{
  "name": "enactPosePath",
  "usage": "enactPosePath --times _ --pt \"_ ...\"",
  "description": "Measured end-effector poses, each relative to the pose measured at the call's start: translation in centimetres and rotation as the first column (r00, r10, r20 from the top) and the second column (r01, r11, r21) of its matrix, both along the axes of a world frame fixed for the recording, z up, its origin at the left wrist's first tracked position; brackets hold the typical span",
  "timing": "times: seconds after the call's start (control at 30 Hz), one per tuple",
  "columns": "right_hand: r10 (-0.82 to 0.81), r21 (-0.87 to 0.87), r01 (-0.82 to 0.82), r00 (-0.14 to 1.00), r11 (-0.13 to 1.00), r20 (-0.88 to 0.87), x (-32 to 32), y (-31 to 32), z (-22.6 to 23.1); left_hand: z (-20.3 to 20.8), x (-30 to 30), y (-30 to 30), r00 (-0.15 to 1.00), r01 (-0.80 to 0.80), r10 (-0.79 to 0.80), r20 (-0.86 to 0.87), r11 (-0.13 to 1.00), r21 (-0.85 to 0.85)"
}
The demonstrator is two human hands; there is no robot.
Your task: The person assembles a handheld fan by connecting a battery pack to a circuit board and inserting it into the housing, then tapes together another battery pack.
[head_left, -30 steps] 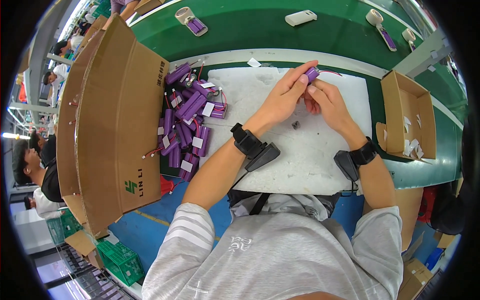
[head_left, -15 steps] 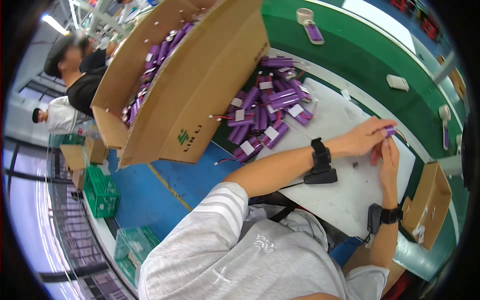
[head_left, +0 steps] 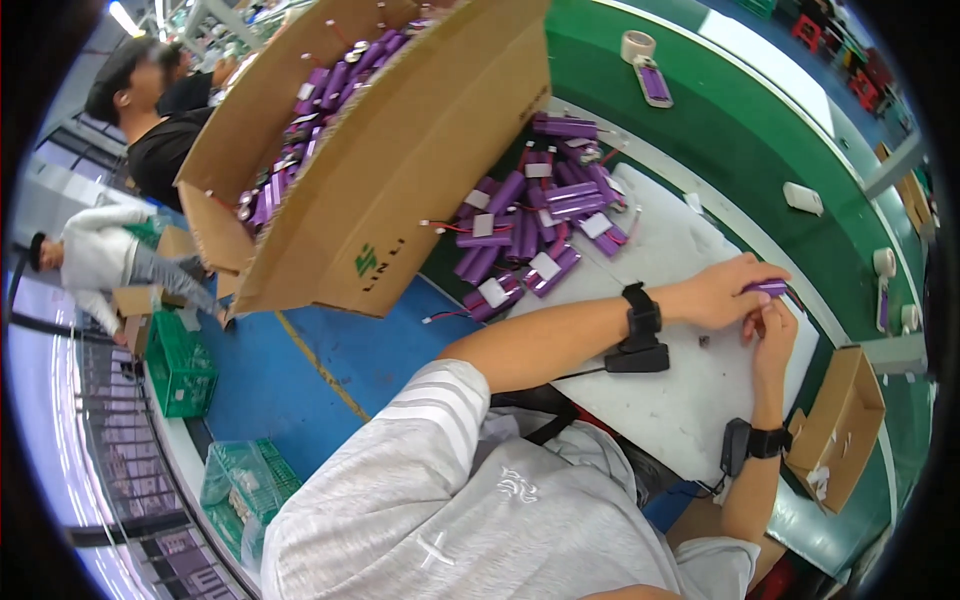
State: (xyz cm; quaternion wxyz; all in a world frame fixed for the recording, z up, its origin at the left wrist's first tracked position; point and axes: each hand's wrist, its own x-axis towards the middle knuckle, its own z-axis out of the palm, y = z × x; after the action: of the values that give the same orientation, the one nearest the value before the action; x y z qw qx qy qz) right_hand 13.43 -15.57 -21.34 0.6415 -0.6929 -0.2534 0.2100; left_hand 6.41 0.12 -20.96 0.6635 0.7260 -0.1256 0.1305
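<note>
A purple battery pack (head_left: 768, 287) is held over the white foam pad (head_left: 660, 240), its wires trailing off to the right. My left hand (head_left: 722, 290) grips it from above, the fingers wrapped over its top. From below, my right hand (head_left: 772, 332) pinches at the pack's near side, and its fingertips are partly hidden. Black bands with small modules sit on both wrists. To the left of my hands lies a heap of purple battery packs (head_left: 515, 240) with white labels and red and black leads.
A large cardboard box (head_left: 440, 160) full of purple packs stands tilted at the left. Tape rolls (head_left: 638, 46) and a white device (head_left: 803, 198) lie on the green bench. A small open carton (head_left: 845, 425) is at right. Green crates (head_left: 180, 365) and other people are at far left.
The view has shifted slightly. The battery pack has turned in my hands and more of its purple side shows; my right fingers are drawn in closer. A person in white at far left has bent toward a carton.
</note>
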Motion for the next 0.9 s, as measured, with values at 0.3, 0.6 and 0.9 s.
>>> enactPosePath --times 0.3,0.6,0.9 --pt "0.023 -0.137 0.009 0.974 0.99 0.226 -0.2 0.2 1.2 1.5 0.1 0.1 0.965 -0.007 -0.076 -0.252 0.949 -0.314" --pt "-0.182 0.014 0.186 0.942 0.983 0.281 0.3 0.7 1.2 2.0 0.8 2.5 0.912 -0.353 0.172 -0.373 0.794 -0.496" --pt "-0.724 0.599 0.648 0.672 0.471 -0.157 6.0 -4.8 3.1 2.4 0.3 1.9 0.904 -0.353 0.149 -0.401 0.789 -0.503"
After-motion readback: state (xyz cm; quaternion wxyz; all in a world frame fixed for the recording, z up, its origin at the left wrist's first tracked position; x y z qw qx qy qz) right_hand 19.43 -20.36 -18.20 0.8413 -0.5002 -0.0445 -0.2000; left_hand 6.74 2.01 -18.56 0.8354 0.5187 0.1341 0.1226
